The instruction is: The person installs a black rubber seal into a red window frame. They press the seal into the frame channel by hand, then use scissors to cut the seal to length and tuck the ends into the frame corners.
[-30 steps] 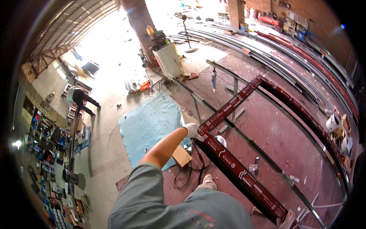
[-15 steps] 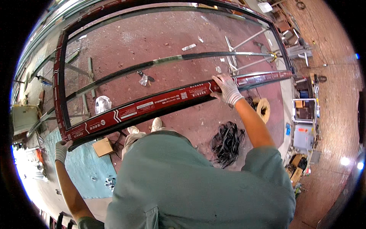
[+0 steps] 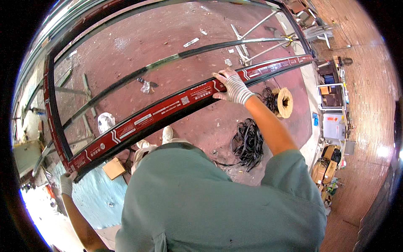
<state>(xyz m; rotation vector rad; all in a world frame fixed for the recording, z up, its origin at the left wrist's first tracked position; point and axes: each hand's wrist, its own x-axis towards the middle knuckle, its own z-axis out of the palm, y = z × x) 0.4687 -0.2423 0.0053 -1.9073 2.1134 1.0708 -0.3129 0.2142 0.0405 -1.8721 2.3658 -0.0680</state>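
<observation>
strip tangle (image 3: 247,144), spool (image 3: 285,103), carton (image 3: 113,169) near red frame (image 3: 156,113); left hand (image 3: 67,183) curled on frame corner, right hand (image 3: 235,87) clasping near side.

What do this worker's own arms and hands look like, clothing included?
The right hand wears a close-fitting, pale fabric glove with grey stripes. The left hand wears a similar pale fabric glove, its pattern too small to make out. The right forearm and left forearm are bare, without visible markings; a plain, short grey-green fabric sleeve shows on the right.
</observation>
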